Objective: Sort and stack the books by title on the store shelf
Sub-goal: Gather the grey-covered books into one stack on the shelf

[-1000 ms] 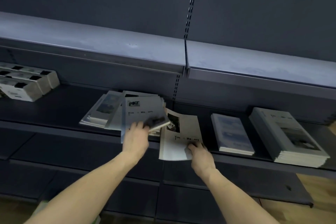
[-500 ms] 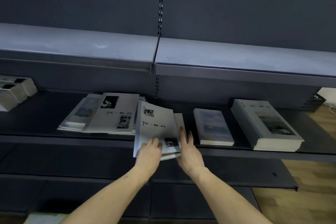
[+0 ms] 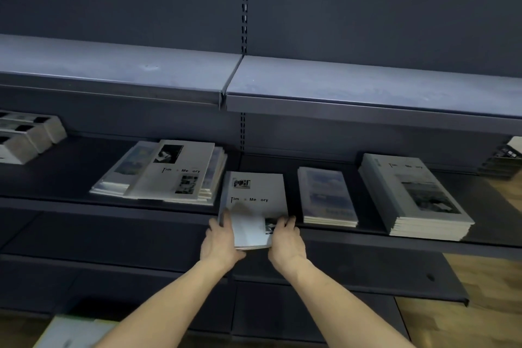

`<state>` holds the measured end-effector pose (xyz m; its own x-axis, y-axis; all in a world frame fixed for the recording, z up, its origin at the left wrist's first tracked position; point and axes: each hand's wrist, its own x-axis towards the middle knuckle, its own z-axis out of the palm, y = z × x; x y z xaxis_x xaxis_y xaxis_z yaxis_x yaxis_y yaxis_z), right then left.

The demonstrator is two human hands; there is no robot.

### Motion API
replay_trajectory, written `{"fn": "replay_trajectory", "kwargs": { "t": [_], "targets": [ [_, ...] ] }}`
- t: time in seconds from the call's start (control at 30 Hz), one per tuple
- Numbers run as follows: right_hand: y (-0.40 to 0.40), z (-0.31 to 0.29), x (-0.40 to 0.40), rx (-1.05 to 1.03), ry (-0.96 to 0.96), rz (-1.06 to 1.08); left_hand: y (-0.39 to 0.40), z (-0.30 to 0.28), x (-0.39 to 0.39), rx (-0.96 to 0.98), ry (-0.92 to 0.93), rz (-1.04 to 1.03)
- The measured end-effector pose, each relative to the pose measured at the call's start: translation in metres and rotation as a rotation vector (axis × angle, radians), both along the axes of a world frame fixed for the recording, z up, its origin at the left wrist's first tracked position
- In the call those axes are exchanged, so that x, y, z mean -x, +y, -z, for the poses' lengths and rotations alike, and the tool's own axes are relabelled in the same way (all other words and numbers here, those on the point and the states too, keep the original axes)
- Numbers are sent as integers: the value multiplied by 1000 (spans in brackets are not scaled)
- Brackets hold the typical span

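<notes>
A small stack of pale "Time Memory" books (image 3: 255,200) lies flat on the dark middle shelf (image 3: 65,178), its near end hanging over the shelf's front edge. My left hand (image 3: 221,240) grips its near left corner and my right hand (image 3: 286,240) grips its near right corner. To the left sits a mixed, fanned pile (image 3: 166,172) with a "Time Memory" book on top of blue-cover books. On the right lie a blue-cover stack (image 3: 326,198) and a tall grey "Time Memory" stack (image 3: 415,198).
White boxes (image 3: 26,135) stand at the shelf's far left. Dark books (image 3: 502,159) sit at the far right edge. A bare upper shelf (image 3: 353,85) overhangs the books. Lower shelves (image 3: 367,271) jut out below my arms. Wooden floor (image 3: 480,319) shows at right.
Both hands have squared the "Time Memory" books into one aligned stack between the mixed pile and the blue stack; earlier the left hand held several tilted and the right pressed one below.
</notes>
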<state>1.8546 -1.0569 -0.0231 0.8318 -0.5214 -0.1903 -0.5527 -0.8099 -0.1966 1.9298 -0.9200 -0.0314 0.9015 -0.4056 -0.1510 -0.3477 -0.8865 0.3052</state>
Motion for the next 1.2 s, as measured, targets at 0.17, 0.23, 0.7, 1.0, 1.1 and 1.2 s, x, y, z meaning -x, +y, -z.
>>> {"fn": "replay_trajectory", "kwargs": {
  "t": [0.17,0.23,0.7,1.0,1.1,1.2],
  "targets": [
    [-3,-3,3,-12,71,44,-8,-3,15,-104,96,-27],
    [-5,-8,7,-14,105,14,-6,-4,17,-91,104,-10],
    [5,-52,14,94,-136,4,4,-20,13,86,-133,-12],
    [-25,-64,39,94,-204,153,-40,-39,19,108,-198,103],
    [-43,-69,51,92,-225,194,-62,-45,24,90,-237,145],
    [-69,-70,68,109,-239,217,-91,-48,38,102,-258,171]
  ]
}}
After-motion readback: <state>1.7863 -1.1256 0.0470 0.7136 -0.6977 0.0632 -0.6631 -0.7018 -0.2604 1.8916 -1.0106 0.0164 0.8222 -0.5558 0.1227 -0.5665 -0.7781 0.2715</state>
